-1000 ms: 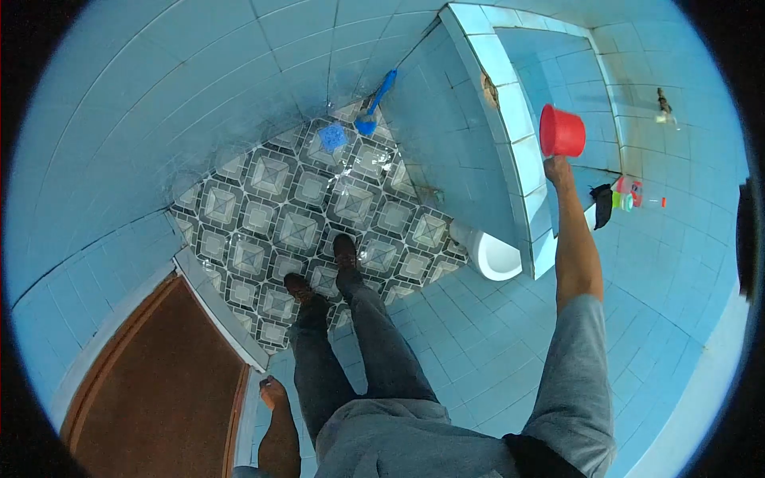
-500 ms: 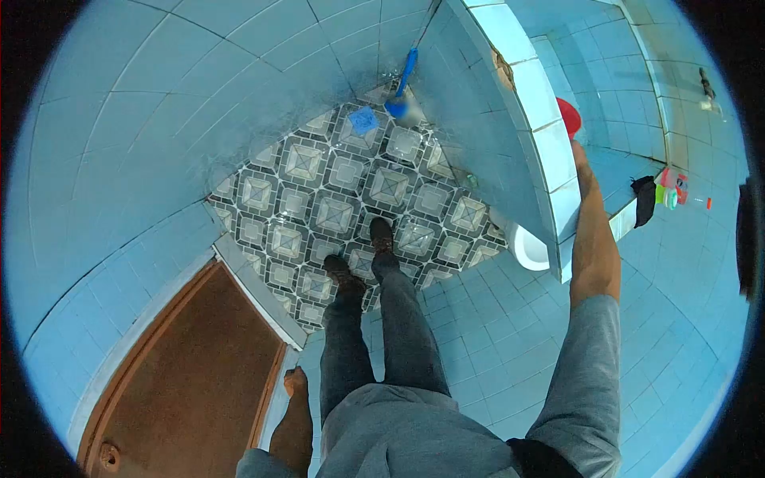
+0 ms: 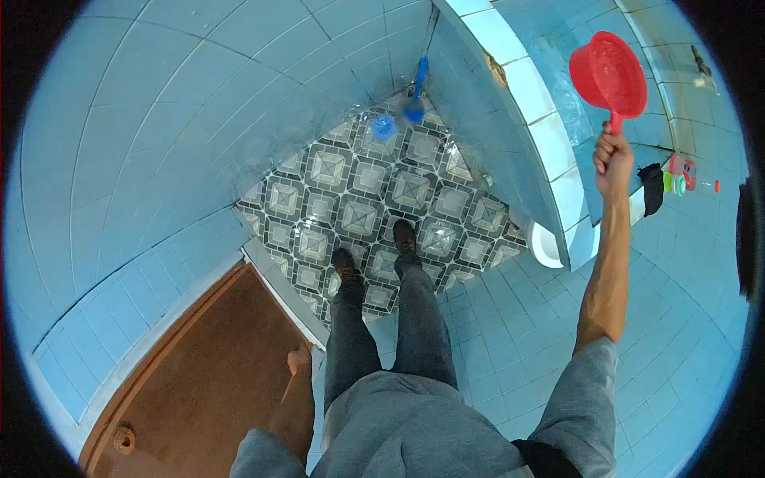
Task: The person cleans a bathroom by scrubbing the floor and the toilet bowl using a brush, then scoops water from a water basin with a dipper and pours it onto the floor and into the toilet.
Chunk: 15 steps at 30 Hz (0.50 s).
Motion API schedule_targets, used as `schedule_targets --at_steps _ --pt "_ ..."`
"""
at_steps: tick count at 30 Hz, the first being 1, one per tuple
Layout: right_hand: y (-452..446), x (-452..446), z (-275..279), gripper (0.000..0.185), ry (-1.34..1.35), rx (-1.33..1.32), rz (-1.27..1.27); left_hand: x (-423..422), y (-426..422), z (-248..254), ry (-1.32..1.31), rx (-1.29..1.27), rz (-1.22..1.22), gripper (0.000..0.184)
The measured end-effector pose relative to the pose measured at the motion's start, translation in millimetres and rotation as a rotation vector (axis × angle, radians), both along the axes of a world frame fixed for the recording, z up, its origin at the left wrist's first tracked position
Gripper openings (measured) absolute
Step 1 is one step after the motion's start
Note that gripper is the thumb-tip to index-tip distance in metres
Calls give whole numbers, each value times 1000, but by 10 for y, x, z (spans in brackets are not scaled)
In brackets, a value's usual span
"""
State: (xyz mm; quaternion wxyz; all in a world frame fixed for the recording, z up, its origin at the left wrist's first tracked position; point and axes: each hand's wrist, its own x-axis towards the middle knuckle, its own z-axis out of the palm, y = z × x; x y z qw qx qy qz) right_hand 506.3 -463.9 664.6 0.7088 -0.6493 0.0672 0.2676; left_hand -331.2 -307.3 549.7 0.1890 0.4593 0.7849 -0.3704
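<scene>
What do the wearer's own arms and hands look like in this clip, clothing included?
The left hand and right hand are bare, with no gloves visible. Plain grey sleeves end around the elbows, leaving the forearms uncovered. A black band shows by the right upper arm.

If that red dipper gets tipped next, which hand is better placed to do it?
Probably the right hand: its fingers are wrapped around the handle of the red dipper. The left hand is low on the other side of the body, near the brown door, well away from it.
</scene>
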Motion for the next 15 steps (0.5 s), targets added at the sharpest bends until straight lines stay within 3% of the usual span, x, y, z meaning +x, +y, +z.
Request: schedule_targets --at_steps 1,4,7,9,11,13,14,15 --pt "23 -121 175 13 -15 47 21 248 76 102 0 7 88 56" --pt "86 -549 675 14 -19 110 61 264 193 -44 -133 113 42 51" --pt "194 -1144 981 19 -18 83 86 -107 369 -738 -328 226 145 45" --pt "322 -1614 1114 25 -6 28 60 438 671 -459 -510 193 -132 44" --pt "480 -2080 1138 30 65 -17 -20 432 946 -812 -722 261 45 41" --pt "652 -2578 1118 27 103 -46 80 612 1179 -1014 -907 304 173 38" --pt "771 -2854 1105 22 172 -58 45 594 1275 -1287 -1150 335 324 34" --pt "808 -3095 991 22 231 -19 61 890 1455 -1185 -1039 258 494 31"
